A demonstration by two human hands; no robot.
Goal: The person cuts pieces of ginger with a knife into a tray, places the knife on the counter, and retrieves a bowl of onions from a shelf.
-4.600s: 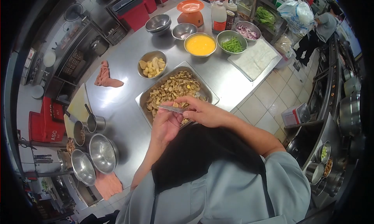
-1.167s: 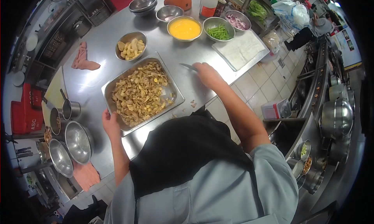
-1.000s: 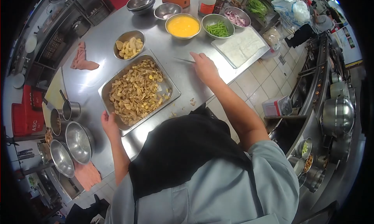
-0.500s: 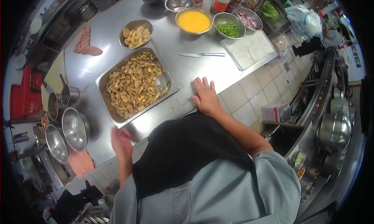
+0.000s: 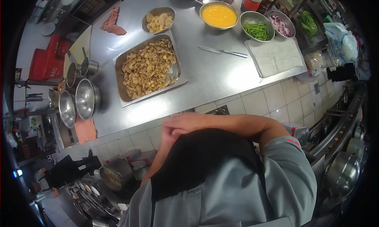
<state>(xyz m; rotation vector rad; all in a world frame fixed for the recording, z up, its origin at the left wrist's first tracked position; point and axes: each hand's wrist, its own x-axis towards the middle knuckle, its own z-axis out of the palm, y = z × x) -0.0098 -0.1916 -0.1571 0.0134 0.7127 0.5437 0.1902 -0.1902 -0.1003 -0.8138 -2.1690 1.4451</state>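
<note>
My right hand (image 5: 187, 121) lies closed over my left hand (image 5: 169, 134), the two touching in front of the black apron at the table's front edge. The left fingers are mostly hidden under the right. Beyond them on the steel table sits a rectangular metal tray (image 5: 182, 78) filled with sliced brownish-yellow pieces (image 5: 148, 69). Behind it stands a bowl of peeled yellowish pieces (image 5: 159, 22). A knife (image 5: 222, 51) rests on the table to the tray's right, out of both hands.
Bowls of yellow liquid (image 5: 219, 16), cut green vegetables (image 5: 256, 31) and chopped purple onion (image 5: 279, 26) line the back right, near a white cloth (image 5: 274, 57). Left are metal bowls (image 5: 86, 99), a saucepan (image 5: 90, 67) and pink cloths (image 5: 85, 130). A person (image 5: 43, 181) is at lower left.
My right hand has left the tabletop, where it lay flat, and moved left. My left hand has come in from beside the tray's corner; the hands now meet. The view has shifted.
</note>
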